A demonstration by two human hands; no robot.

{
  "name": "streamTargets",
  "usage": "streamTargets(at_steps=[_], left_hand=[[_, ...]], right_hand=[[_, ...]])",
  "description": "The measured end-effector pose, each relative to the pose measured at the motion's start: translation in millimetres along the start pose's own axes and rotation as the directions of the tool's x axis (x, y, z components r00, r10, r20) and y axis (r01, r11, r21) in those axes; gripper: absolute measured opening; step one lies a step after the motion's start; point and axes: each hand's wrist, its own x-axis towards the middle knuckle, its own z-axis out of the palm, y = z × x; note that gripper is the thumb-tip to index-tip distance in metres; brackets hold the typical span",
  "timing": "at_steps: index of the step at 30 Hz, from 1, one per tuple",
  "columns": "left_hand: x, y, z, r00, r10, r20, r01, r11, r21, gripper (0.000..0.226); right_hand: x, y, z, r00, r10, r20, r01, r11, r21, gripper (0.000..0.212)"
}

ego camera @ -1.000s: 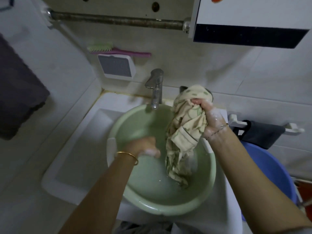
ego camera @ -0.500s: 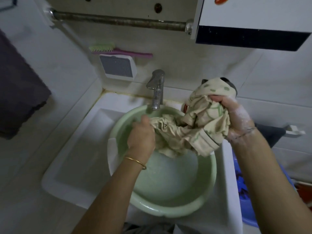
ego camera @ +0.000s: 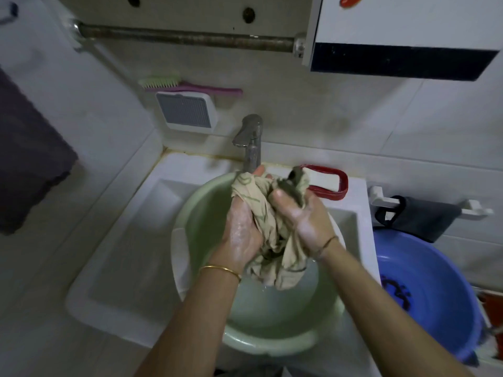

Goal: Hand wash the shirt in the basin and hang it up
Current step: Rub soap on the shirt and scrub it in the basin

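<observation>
A wet beige shirt [ego camera: 275, 235] with a green pattern is bunched up between both hands above the pale green basin [ego camera: 201, 213], which holds water and sits in the white sink [ego camera: 128, 240]. My left hand [ego camera: 242, 229] grips the shirt's left side, fingers wrapped behind the cloth. My right hand [ego camera: 302, 216] grips the right side, thumb over the fabric. Both hands are soapy. The shirt's lower end hangs just above the water.
A steel tap [ego camera: 250, 142] stands behind the basin. A red soap dish with a white bar [ego camera: 330, 183] sits on the sink's back edge. A blue tub [ego camera: 430, 303] stands at the right. A metal rail [ego camera: 187, 38], a brush [ego camera: 174, 84] and a dark towel [ego camera: 27, 159] are on the walls.
My left hand rose from the basin and took hold of the shirt. My right hand swung out right with it, then came back over the basin, and both hands now bunch the cloth together.
</observation>
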Motion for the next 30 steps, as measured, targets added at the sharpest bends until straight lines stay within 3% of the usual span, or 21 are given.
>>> streamTargets(at_steps=[3, 6, 8, 11, 13, 16, 20, 22, 25, 26, 28, 30], left_hand=[[8, -5, -2, 0.992, -0.043, -0.115, 0.043, 0.999, -0.006, 0.035], [2, -24, -3, 0.972, -0.086, -0.217, 0.101, 0.993, 0.060, 0.040], [0, -31, -1, 0.974, -0.106, -0.199, 0.107, 0.994, -0.005, 0.039], [3, -24, -4, 0.968, -0.146, -0.207, 0.127, 0.987, -0.101, 0.030], [7, -20, -10, 0.950, -0.178, -0.256, 0.181, 0.983, -0.011, 0.041], [2, -31, -11, 0.921, -0.208, -0.330, 0.276, 0.946, 0.173, 0.044], [7, -29, -12, 0.915, -0.184, -0.358, 0.206, 0.978, 0.024, 0.043], [13, -23, -20, 0.919, -0.107, -0.379, 0.103, 0.994, -0.031, 0.047], [15, -20, -49, 0.773, 0.160, -0.615, 0.029, 0.958, 0.286, 0.036], [15, -22, -59, 0.744, 0.275, -0.609, 0.017, 0.903, 0.428, 0.034], [11, -28, -72, 0.760, 0.427, -0.490, 0.014, 0.743, 0.669, 0.032], [10, -29, -77, 0.755, 0.553, -0.353, -0.034, 0.571, 0.820, 0.016]], right_hand=[[-9, 9, 30, 0.989, -0.092, -0.116, 0.073, 0.985, -0.157, 0.013], [13, 12, 31, 0.978, -0.128, -0.164, 0.057, 0.924, -0.378, 0.022], [28, 15, 25, 0.974, -0.089, -0.210, -0.014, 0.896, -0.445, 0.032], [18, 27, 28, 0.980, -0.048, -0.193, -0.037, 0.910, -0.413, 0.031], [0, 28, 35, 0.990, -0.043, -0.137, -0.010, 0.932, -0.363, 0.028], [5, 26, 34, 0.977, 0.005, -0.212, -0.038, 0.988, -0.151, 0.028], [25, 29, 24, 0.983, 0.036, -0.180, -0.061, 0.989, -0.135, 0.023], [23, 36, 15, 0.977, 0.132, -0.165, -0.134, 0.991, -0.003, 0.021], [18, 42, -1, 0.975, 0.154, -0.160, -0.144, 0.987, 0.068, 0.019], [17, 43, -5, 0.979, 0.122, -0.162, -0.119, 0.992, 0.031, 0.021], [15, 44, -9, 0.983, 0.067, -0.171, -0.079, 0.995, -0.068, 0.030], [14, 44, -10, 0.983, 0.041, -0.180, -0.070, 0.985, -0.157, 0.037]])
